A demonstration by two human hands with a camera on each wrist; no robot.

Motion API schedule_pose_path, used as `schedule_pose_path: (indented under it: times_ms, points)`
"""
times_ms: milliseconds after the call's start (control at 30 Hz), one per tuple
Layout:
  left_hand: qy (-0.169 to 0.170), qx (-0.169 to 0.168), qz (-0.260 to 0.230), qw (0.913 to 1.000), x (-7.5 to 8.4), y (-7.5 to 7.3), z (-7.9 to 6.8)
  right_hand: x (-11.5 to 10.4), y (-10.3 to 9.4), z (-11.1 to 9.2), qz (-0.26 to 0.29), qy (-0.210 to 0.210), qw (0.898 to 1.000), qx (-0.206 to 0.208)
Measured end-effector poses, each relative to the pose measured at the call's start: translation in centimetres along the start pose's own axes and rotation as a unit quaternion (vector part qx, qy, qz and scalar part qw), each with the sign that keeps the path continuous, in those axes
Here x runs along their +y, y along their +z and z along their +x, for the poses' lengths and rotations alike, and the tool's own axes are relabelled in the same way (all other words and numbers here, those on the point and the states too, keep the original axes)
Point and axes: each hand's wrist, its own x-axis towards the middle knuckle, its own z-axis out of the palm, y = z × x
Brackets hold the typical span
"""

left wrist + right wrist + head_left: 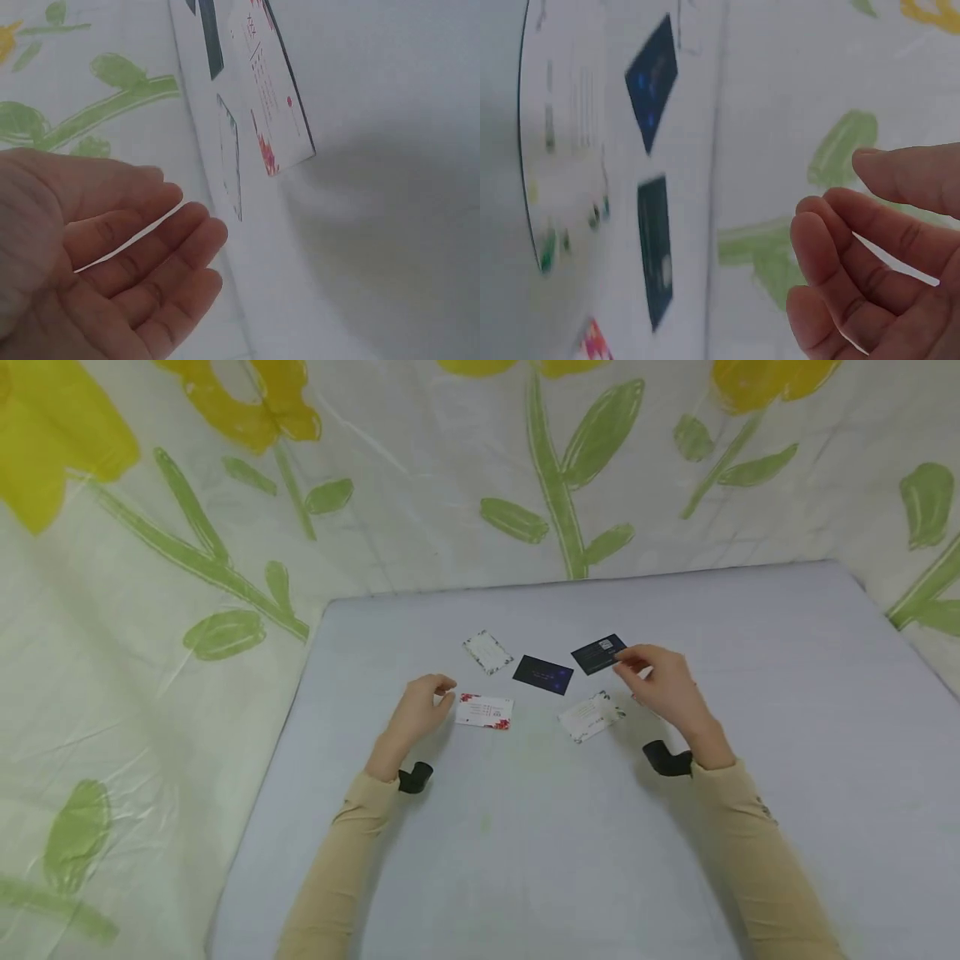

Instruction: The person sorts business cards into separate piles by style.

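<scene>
My left hand (426, 708) hovers beside the left end of a white card with red flowers (485, 712); in the left wrist view its fingers are loosely bent and hold nothing. Over at the right, my right hand (660, 681) is above the table, its fingertips overlapping the corner of a black card with a small square code (597, 655). The right wrist view shows those relaxed fingers (817, 247) apart from the cards. Between the hands lie a dark blue card (543, 675) and a white card with green leaves (591, 718). Red specks of another card show below the right hand, mostly hidden.
Another white leaf-bordered card (487, 652) lies farther back at the left. The pale table (510, 860) ends at a white curtain (420, 502) painted with yellow flowers and green stems. Black wrist mounts (666, 759) stick out at both cuffs.
</scene>
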Motion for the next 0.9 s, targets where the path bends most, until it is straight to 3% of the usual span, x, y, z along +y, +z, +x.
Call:
schedule_pose_path:
  times_ms: [167,367,533,667,900]
  points:
    - [0.005,-0.066,0.006,0.9978,0.3,0.6,0.2,-1.7,5.3,1.1,0.038,-0.025,0.994,-0.097]
    - [0.012,-0.082,0.04,0.9958,0.0,1.5,0.7,-3.7,10.5,2.1,0.018,-0.013,0.984,-0.179]
    - [0.035,-0.078,0.076,0.9935,-0.2,2.4,1.2,-4.9,12.8,2.6,-0.048,0.002,0.98,-0.192]
    - [0.029,-0.078,0.086,0.9929,-0.3,2.7,1.1,-5.2,13.9,2.9,-0.095,0.022,0.975,-0.198]
    - [0.02,-0.067,0.091,0.9934,-0.3,2.7,0.9,-5.8,14.7,2.9,-0.115,0.027,0.974,-0.193]
